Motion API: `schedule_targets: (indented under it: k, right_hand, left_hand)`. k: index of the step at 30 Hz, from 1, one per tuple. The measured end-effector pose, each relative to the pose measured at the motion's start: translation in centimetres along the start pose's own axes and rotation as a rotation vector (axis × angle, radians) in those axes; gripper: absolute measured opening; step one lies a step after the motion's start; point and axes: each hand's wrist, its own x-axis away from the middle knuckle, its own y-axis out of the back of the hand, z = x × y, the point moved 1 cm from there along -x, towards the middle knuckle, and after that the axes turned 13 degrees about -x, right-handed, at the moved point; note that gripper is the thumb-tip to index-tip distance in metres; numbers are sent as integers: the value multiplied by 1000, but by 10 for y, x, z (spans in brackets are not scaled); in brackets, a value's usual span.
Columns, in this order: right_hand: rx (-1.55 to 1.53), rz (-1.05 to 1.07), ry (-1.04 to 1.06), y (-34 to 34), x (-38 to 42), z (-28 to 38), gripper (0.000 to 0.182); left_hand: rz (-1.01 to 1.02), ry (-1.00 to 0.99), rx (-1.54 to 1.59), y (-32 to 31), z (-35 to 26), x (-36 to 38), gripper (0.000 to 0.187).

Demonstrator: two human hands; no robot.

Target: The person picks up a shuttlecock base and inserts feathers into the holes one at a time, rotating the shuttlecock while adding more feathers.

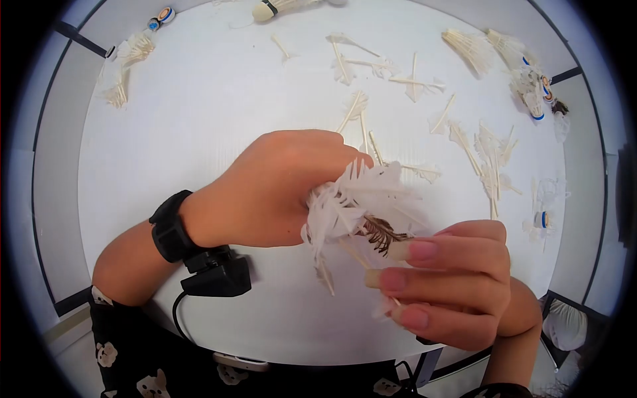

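My left hand (285, 186) is closed around a bunch of white feathers (345, 205), in the middle of the view above the white table (199, 119). A dark brown feather (383, 233) sticks out of the bunch toward the right. My right hand (451, 282) is just right of and below the bunch, its fingers bent and pressed together at the tips around a pale feather shaft (358, 253). The thumb of the right hand is hidden. A black band with a device is around my left wrist.
Loose feathers (488, 156) lie scattered beyond and right of my hands. Shuttlecocks (531, 99) stand along the right edge, another (269, 9) lies at the far edge, and more feathers (129, 66) are at the far left. A black device (219, 277) is below my left wrist.
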Motion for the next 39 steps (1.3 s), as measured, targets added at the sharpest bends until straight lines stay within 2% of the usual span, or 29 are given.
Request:
schedule_targets:
  k: [12, 28, 39]
  right_hand:
    - [37, 57, 45, -2, -3, -4, 23]
    - [119, 34, 103, -10, -1, -10, 24]
    - [93, -6, 30, -9, -4, -8, 25]
  left_hand:
    - [13, 20, -6, 0, -2, -1, 31]
    - [43, 53, 54, 2, -4, -2, 36]
    - [28, 42, -34, 1, -2, 0, 37]
